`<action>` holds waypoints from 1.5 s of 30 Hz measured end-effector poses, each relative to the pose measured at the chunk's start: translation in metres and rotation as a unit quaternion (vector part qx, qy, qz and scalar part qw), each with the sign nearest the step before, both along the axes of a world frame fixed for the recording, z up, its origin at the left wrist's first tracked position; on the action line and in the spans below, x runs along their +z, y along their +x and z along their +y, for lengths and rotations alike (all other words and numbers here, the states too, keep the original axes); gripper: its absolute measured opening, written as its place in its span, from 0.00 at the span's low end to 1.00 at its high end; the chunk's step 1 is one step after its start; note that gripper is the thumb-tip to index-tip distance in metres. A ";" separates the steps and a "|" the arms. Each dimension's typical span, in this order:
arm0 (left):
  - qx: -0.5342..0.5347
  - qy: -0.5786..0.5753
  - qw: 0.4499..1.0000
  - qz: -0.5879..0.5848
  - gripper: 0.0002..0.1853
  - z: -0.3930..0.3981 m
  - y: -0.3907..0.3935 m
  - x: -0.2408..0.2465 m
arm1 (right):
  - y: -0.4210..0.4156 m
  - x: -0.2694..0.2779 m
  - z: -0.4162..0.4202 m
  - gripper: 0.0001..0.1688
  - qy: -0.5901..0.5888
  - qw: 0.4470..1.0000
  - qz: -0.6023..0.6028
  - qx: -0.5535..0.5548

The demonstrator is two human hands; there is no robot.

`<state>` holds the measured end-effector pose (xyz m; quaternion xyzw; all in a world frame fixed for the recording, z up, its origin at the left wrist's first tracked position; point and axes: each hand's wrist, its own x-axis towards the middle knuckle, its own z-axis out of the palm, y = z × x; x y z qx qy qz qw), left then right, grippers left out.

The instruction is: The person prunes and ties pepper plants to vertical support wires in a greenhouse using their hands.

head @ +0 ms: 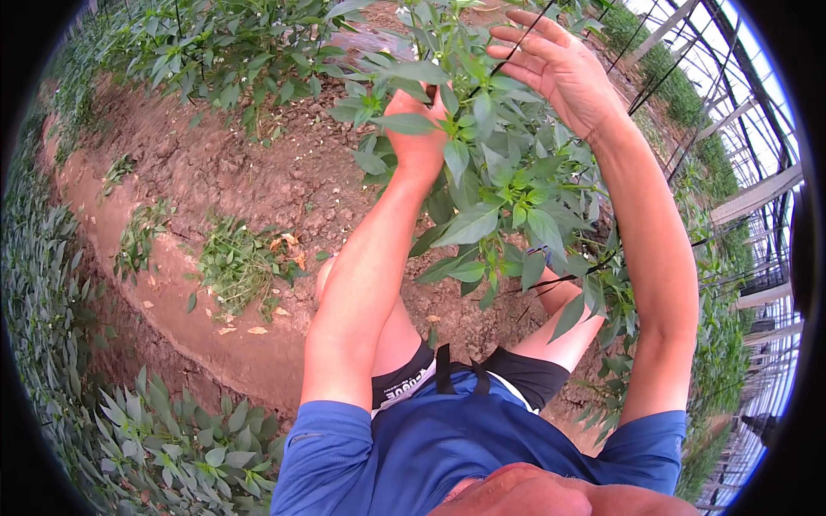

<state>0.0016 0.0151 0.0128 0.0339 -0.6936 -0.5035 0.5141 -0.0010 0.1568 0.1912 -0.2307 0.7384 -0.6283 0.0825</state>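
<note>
A leafy pepper plant [474,226] with small white flowers rises before me, between my arms and above my knees. My left hand [416,138] is in among its upper leaves, with fingers curled. Leaves cover the fingertips, so what they grip, if anything, is hidden. On the plant's right side my right hand [548,68] is raised, palm showing and fingers spread apart. A thin black string [510,57] slants across those fingers in the view and runs down into the foliage. I cannot tell whether the hand touches it.
Picked green shoots [239,264] lie heaped on the bare soil [271,174] to the left, with dry leaves nearby. More pepper plants [239,51] grow at the upper left and lower left [187,438]. Pale posts [755,193] and dark strings line the right.
</note>
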 end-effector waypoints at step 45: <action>-0.140 -0.103 0.985 -0.017 0.10 0.026 0.016 0.000 | 0.026 0.024 0.019 0.16 0.528 0.551 0.587 -0.269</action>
